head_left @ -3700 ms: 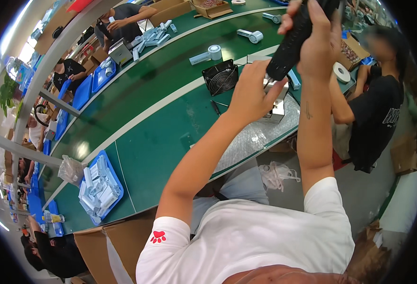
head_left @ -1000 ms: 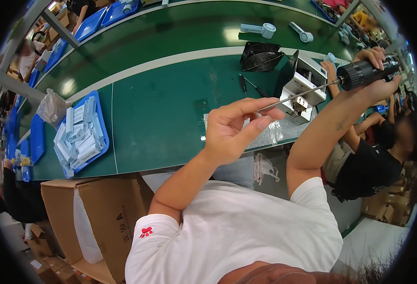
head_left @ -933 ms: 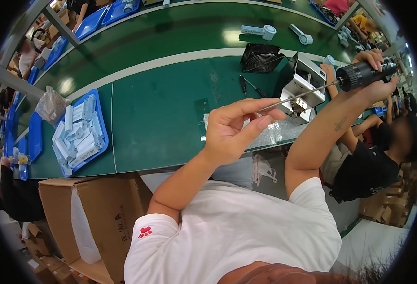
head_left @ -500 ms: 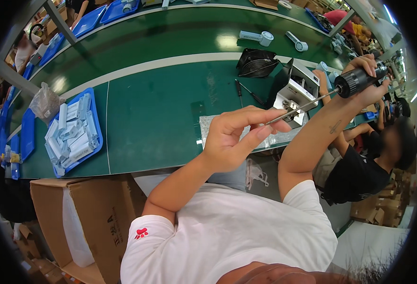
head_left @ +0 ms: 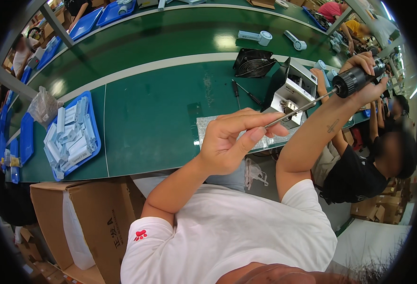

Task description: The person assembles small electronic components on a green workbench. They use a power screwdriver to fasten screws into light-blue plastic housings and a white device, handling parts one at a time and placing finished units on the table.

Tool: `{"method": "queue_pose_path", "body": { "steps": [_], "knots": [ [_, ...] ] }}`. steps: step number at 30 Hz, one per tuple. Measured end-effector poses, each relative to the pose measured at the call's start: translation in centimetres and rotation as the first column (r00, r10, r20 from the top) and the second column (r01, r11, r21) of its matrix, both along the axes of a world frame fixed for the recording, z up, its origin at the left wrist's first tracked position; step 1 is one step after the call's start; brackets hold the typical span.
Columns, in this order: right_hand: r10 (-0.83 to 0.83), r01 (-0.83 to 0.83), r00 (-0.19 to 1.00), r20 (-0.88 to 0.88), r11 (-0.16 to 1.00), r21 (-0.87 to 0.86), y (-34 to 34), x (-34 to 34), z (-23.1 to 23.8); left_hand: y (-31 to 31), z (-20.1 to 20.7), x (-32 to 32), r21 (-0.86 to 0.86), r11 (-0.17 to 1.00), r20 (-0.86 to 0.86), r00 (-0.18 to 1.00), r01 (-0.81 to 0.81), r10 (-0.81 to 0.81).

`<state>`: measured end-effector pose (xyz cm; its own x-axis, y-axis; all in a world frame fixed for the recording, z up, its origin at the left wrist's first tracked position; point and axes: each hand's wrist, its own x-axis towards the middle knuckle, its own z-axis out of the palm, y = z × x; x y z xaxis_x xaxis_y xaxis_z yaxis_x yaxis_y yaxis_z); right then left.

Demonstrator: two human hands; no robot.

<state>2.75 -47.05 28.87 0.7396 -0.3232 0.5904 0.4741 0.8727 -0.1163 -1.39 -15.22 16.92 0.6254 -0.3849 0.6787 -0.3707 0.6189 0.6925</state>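
Observation:
My right hand (head_left: 365, 90), raised at the right, is wrapped around a black electric screwdriver (head_left: 348, 83). A long thin bit (head_left: 316, 101) runs from it down to the left. The bit's tip sits between the thumb and forefinger of my left hand (head_left: 227, 142), which pinches it; whether a small screw is there too, I cannot make out. Behind the bit stands a metal fixture (head_left: 284, 100) with black and silver sides on the green table. A black round-grilled fan (head_left: 254, 63) and two thin screwdrivers (head_left: 237, 90) lie to its left.
At the left, a blue tray (head_left: 98, 144) holds several light-blue plastic housings (head_left: 70, 135), beside a clear plastic bag (head_left: 44, 107). Light-blue handheld fans (head_left: 264, 38) lie on the green surface beyond. A cardboard box (head_left: 97, 222) stands below the table edge. A co-worker (head_left: 355, 168) sits close at right.
My hands keep the same hold on the screwdriver and its bit, with barely any shift. The co-worker at the right has moved their arms, and the view has tilted slightly.

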Motion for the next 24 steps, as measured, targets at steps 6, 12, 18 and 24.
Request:
{"method": "queue_pose_path", "body": {
  "steps": [6, 12, 18, 24],
  "knots": [
    [-0.071, 0.071, 0.997, 0.007, 0.996, 0.046, 1.2, -0.2, 0.3, -0.3, -0.1, -0.1, -0.028, 1.0, 0.0, 1.0, -0.01, 0.01],
    [0.035, -0.034, 0.999, 0.028, 0.999, -0.023, 0.1, -0.1, -0.1, 0.1, -0.2, 0.1, 0.014, 0.999, -0.035, 0.999, 0.028, -0.028],
    [-0.693, 0.613, 0.721, -0.013, 0.646, -0.454, 3.6, -1.0, -1.8, 1.0, -8.1, 4.0, 0.534, 0.651, 0.218, 0.832, -0.539, 0.51],
    [-0.736, 0.604, 0.676, -0.04, 0.585, -0.541, 7.3, -0.5, -4.1, 1.3, -11.0, 4.0, 0.667, 0.623, 0.085, 0.872, -0.409, 0.481]
  ]
}}
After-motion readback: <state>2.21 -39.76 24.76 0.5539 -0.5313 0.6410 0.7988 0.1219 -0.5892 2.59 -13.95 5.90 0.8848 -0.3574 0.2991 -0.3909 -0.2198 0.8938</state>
